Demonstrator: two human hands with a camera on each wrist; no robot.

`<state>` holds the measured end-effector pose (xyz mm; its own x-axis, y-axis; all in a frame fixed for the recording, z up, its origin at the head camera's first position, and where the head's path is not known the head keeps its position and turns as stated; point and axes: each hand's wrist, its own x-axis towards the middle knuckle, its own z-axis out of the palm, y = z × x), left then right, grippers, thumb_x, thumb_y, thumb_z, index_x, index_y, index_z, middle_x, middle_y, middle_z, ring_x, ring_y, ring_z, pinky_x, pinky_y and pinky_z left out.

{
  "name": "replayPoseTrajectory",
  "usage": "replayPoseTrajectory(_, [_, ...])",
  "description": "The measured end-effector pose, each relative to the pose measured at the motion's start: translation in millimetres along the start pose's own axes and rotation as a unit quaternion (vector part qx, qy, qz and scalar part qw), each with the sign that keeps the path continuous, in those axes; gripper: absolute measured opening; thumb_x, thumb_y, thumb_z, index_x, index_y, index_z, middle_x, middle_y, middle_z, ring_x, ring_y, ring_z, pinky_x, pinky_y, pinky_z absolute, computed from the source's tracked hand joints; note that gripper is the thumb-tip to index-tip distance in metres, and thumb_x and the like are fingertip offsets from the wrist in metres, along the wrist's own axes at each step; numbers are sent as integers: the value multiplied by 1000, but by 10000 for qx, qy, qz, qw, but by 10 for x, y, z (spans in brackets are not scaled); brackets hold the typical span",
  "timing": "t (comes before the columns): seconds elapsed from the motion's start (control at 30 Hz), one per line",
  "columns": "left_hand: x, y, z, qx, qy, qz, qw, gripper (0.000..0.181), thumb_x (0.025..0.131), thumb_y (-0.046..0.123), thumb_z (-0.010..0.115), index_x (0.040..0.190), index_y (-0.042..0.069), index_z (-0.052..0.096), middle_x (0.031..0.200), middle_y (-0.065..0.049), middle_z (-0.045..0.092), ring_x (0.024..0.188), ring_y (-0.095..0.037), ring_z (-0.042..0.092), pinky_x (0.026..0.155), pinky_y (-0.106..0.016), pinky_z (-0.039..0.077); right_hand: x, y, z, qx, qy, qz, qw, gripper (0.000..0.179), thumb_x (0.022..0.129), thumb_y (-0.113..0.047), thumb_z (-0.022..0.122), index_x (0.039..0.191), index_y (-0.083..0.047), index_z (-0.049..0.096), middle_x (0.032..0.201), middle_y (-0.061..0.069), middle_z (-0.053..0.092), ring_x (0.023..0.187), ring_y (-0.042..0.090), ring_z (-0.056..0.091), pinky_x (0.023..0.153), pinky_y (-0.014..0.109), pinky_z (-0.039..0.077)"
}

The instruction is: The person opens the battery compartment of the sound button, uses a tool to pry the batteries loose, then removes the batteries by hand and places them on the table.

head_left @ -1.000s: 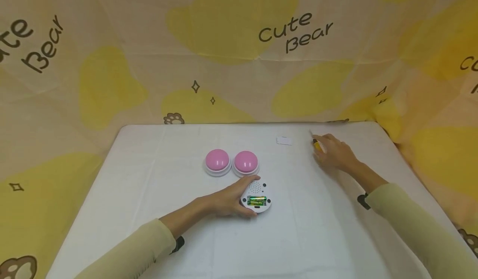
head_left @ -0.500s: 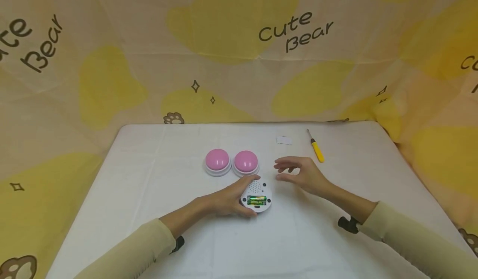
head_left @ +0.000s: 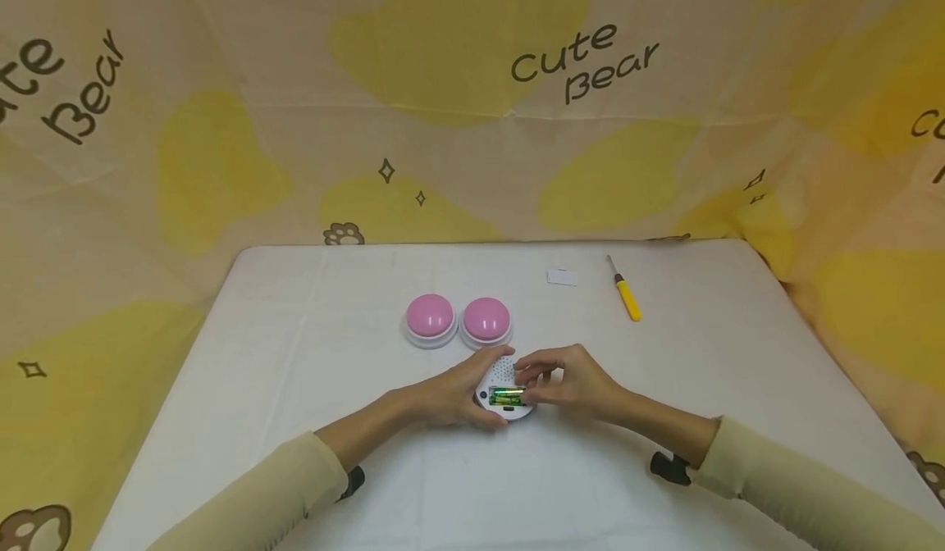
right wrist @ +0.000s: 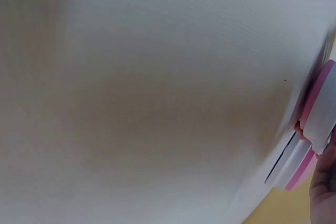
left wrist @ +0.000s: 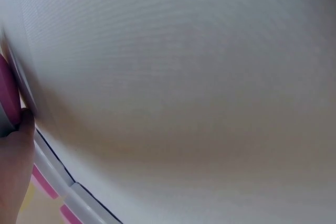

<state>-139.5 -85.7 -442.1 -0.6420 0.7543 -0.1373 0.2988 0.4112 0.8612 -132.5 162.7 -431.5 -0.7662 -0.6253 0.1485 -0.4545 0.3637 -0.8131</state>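
In the head view my left hand (head_left: 449, 393) grips a round push button (head_left: 504, 368) by its side, fingers and thumb around it. It lies underside up, showing speaker holes and an uncovered compartment with two green-and-gold batteries (head_left: 506, 396). Its pink dome (left wrist: 8, 90) faces down in the left wrist view. My right hand (head_left: 574, 380) is over the button's right side, thumb and fingers bent but apart, fingertips right at the batteries' right end. Two more pink buttons, one left (head_left: 430, 319) and one right (head_left: 486, 321), stand dome up just behind.
A small white cover (head_left: 562, 278) lies on the white table (head_left: 310, 354) toward the back. To its right is a screwdriver (head_left: 627, 298) with a yellow handle. A yellow patterned cloth (head_left: 458, 84) hangs behind the table.
My right hand has let go of the screwdriver, leaving it on the table, and moved left and nearer to the batteries. The left hand has kept its grip on the button.
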Motion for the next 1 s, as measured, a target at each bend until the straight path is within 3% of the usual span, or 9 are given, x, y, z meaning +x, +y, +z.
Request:
replayPoseTrajectory(0.23, [-1,-8,2,-30,-4,29,10000,98,81,30,83,156,12,22,142,4,39,123,-10,43,108,-31,35,-15,2,37,-479,26,-571,9972,34,78,-7,83,110,-3,72,95,-3,76,82,10,67,74,29,54])
replayPoseTrajectory(0.43, [-1,-17,0,-2,-14,19,10000,97,82,31,83,156,13,22,142,5,39,121,-10,43,107,-32,36,-17,0,46,-758,74,-824,9937,35,78,-7,84,111,-2,73,96,-2,76,84,10,67,76,28,54])
replayPoseTrajectory(1.0, [5,-35,5,-85,-7,-10,10000,97,82,31,83,156,14,22,143,5,39,123,-10,43,108,-32,36,-20,-39,69,-1436,167,-1143,9829,36,77,-3,84,111,-2,72,98,1,75,89,11,68,80,31,56])
